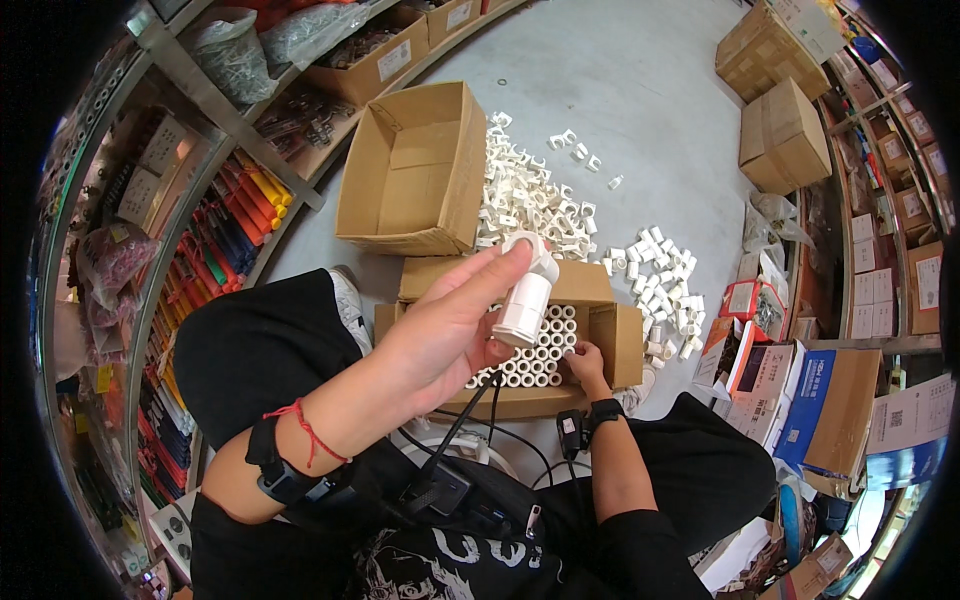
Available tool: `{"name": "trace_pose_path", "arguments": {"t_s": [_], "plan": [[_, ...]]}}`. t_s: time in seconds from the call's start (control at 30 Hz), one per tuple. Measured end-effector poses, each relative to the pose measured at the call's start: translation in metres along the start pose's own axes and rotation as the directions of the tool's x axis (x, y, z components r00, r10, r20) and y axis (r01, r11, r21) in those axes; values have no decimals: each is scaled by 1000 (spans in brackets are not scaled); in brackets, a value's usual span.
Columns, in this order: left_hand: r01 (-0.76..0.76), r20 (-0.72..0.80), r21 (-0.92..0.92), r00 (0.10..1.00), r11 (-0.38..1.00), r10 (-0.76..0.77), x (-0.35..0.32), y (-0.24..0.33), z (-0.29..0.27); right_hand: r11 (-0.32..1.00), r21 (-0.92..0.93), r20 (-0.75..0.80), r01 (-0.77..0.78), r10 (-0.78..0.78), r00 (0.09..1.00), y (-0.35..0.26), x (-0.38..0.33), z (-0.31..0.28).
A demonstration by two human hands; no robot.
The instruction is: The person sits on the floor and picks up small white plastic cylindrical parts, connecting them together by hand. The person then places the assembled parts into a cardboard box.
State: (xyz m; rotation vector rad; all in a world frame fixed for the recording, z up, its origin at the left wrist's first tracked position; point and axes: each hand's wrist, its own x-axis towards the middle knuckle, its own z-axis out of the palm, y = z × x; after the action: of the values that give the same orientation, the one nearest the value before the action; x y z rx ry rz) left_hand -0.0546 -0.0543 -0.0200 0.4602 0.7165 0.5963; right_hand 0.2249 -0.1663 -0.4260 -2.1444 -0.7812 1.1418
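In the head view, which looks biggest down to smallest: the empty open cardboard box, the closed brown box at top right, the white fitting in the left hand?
1. Empty open cardboard box
2. Closed brown box
3. White fitting, though nearness to the camera enlarges it

The person wears a black short-sleeved T-shirt (420,570) with a white printed graphic across the chest, and black trousers (255,345). A thin red string bracelet (308,432) circles the left wrist, with a broad black strap band (280,478) further up that forearm. The right wrist carries a black watch-like band (604,409) with a small black device (570,432) beside it. Black cables (470,425) run to a black box (450,490) at the lap.
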Motion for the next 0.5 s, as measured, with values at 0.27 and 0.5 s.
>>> {"name": "trace_pose_path", "arguments": {"t_s": [0.27,0.5], "plan": [[11,0,3,1000,1000,-11,1,-1,-2,963,-269,-120,-18,-15,993,-24,-16,-8],[14,-18,13,1000,1000,-14,-1,-1,-2,983,-170,-120,-70,50,991,-27,-19,-8]]}}
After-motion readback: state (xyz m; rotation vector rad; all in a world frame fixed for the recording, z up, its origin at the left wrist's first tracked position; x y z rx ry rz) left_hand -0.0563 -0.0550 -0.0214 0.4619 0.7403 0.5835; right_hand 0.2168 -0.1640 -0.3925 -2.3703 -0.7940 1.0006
